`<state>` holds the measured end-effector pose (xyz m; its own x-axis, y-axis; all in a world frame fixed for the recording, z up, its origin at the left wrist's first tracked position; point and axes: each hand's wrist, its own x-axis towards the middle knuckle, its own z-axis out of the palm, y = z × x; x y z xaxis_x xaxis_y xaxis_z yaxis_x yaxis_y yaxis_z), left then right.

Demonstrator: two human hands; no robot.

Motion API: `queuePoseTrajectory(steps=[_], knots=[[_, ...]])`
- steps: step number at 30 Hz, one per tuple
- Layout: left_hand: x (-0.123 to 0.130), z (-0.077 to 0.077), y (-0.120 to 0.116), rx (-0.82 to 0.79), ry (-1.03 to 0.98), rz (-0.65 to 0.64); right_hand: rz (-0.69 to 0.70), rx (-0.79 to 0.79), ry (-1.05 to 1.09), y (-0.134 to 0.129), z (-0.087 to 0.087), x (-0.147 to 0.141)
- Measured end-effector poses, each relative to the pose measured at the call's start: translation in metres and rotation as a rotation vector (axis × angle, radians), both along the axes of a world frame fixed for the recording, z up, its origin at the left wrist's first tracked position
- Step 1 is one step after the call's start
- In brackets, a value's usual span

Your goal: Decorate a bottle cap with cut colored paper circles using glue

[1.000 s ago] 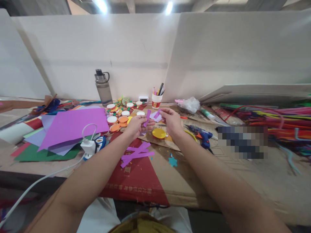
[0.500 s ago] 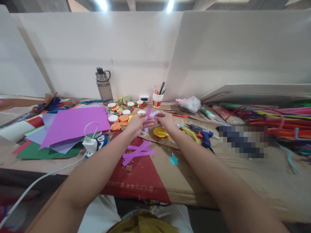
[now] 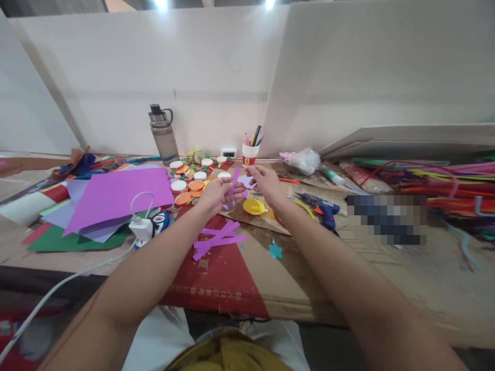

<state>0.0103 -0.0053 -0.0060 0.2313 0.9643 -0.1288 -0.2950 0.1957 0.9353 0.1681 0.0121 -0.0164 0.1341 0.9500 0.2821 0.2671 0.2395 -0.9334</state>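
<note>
My left hand (image 3: 219, 195) pinches a purple paper strip (image 3: 235, 178), which stands up between its fingers. My right hand (image 3: 265, 181) is closed, fingertips together, beside a pale lilac paper piece (image 3: 246, 181); whether it grips that piece is unclear. Under the left hand, a lilac disc (image 3: 228, 206) shows in part. A round yellow piece (image 3: 253, 207) lies on the cardboard just below the hands. Several loose purple strips (image 3: 218, 239) lie crossed, nearer to me. A blue star-like cutout (image 3: 276, 251) rests to their right.
Purple sheets (image 3: 124, 198) and a white plug (image 3: 142, 229) lie left. Small round white and orange boxes (image 3: 197, 185) cluster behind my left hand. A bottle (image 3: 164, 136) and a pen cup (image 3: 250, 154) stand at the back. A blue glue gun (image 3: 327, 211) lies right, near colourful pipe cleaners (image 3: 433, 190).
My right hand has moved up and slightly away from the left, and more of the lilac piece shows. My left hand keeps its pinch on the purple strip. The view has shifted slightly.
</note>
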Motion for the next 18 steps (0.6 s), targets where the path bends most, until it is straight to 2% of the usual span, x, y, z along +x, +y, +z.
queuePoseTrajectory(steps=[3, 9, 18], knots=[[0.003, 0.000, -0.004, 0.011, 0.032, -0.030, 0.108, 0.027, 0.070, -0.009, 0.006, -0.005], [0.003, 0.001, -0.008, 0.031, 0.023, -0.132, 0.055, 0.038, 0.105, -0.014, 0.003, -0.008], [0.000, 0.000, -0.006, 0.004, 0.056, -0.127, 0.019, 0.030, 0.083, -0.016, 0.005, -0.006]])
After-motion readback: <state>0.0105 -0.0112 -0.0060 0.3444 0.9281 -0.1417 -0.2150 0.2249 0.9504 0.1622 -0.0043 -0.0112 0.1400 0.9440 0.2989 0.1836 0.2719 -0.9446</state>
